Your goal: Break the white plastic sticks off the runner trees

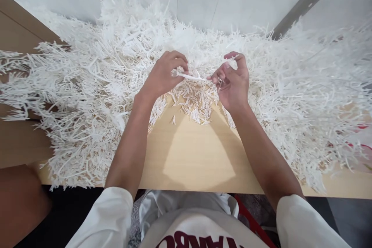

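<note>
My left hand (165, 73) is closed round a thin white plastic stem (194, 77), its knobbed end showing between thumb and fingers. The stem runs across to the right, where its far end meets the fingertips of my right hand (236, 85). That hand is curled closed, with small white branched bits (231, 62) showing between its fingers; how they are gripped is partly hidden. Below both hands lies a loose heap of short white plastic pieces (197, 102) on the wooden tabletop (197, 155).
Tangled white branched plastic sprigs pile up on the left (95, 97) and right (296, 97), and along the back. Behind stands a pale tiled wall (200, 0) with a grey metal post (308, 2). At lower left, a blurred brown shape (20, 205) sits beside the table edge.
</note>
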{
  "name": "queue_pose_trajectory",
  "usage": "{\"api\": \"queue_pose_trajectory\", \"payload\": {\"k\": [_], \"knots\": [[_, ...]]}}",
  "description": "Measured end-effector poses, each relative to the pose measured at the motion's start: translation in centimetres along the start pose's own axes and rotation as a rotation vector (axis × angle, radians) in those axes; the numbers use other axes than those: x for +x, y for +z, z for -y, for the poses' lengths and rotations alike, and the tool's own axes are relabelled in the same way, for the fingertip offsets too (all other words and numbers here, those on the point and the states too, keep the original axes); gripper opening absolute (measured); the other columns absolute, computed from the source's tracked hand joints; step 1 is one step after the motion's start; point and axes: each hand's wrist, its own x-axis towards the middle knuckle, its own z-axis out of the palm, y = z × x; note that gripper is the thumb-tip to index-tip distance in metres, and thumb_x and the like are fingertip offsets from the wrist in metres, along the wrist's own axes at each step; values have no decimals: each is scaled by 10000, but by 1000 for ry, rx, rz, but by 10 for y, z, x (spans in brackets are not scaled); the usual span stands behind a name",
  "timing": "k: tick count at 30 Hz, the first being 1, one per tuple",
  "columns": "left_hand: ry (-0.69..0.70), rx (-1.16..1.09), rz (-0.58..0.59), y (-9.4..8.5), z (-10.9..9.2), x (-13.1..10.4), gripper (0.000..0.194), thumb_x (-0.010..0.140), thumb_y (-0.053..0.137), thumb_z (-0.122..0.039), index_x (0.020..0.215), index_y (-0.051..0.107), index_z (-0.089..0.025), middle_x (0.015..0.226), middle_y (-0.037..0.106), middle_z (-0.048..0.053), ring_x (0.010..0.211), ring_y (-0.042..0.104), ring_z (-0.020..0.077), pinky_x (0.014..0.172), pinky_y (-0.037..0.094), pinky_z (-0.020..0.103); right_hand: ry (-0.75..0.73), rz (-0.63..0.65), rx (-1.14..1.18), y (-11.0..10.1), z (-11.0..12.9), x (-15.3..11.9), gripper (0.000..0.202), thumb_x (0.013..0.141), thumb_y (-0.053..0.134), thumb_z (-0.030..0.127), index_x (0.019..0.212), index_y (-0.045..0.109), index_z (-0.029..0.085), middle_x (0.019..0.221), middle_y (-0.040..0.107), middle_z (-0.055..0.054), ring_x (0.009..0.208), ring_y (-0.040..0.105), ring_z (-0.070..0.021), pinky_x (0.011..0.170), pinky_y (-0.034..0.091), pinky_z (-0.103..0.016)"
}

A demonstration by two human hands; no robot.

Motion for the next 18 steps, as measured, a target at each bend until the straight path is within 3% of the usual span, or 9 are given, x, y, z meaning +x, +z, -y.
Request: {"api": "queue_pose_trajectory", "payload": {"k": [5, 7, 9, 13, 15, 18], "knots": [[-23, -62, 211, -6, -8, -4, 366, 825, 639, -581, 796, 701, -221, 1090, 695, 30, 1060, 612, 213, 1016, 462, 399, -17, 83, -126, -6, 2, -2, 404, 899, 486, 639, 1163, 518, 336, 758, 513, 23, 601, 500, -129, 604, 464, -315], [-73, -52, 208, -3, -5, -4, 439, 900, 521, -588, 764, 698, -210, 938, 707, 39, 977, 625, 202, 980, 473, 386, -66, 180, -292, -10, 0, -1, 381, 840, 620, 577, 1107, 583, 307, 925, 578, -10, 661, 507, -125, 634, 458, -315], [-98, 11, 134, 4, -1, -3, 446, 942, 460, -557, 805, 699, -205, 860, 693, 46, 939, 618, 207, 976, 464, 398, -92, 263, -479, -12, -5, -1, 338, 790, 706, 483, 1044, 641, 269, 1048, 599, -42, 699, 515, -128, 667, 457, -326], [-68, 153, 34, 25, 0, -2, 414, 920, 526, -542, 1200, 626, -254, 1118, 649, 81, 1079, 587, 267, 1022, 418, 454, -22, 268, -651, -10, -13, -1, 197, 805, 693, 328, 969, 667, 222, 805, 635, -22, 652, 522, -147, 661, 419, -327], [-50, 186, 15, 34, 0, -4, 524, 885, 563, -578, 1318, 549, -283, 1223, 588, 114, 1144, 561, 306, 1033, 400, 470, 19, 285, -656, -8, -10, -1, 136, 830, 673, 349, 863, 670, 218, 662, 602, 5, 598, 501, -142, 627, 384, -310], [-68, 199, -22, 40, 6, -7, 599, 852, 574, -620, 1358, 512, -306, 1308, 511, 145, 1188, 529, 346, 1061, 359, 502, 11, 401, -629, -9, 5, -1, 303, 889, 605, 468, 731, 659, 215, 616, 585, 11, 567, 472, -130, 600, 340, -299]]}}
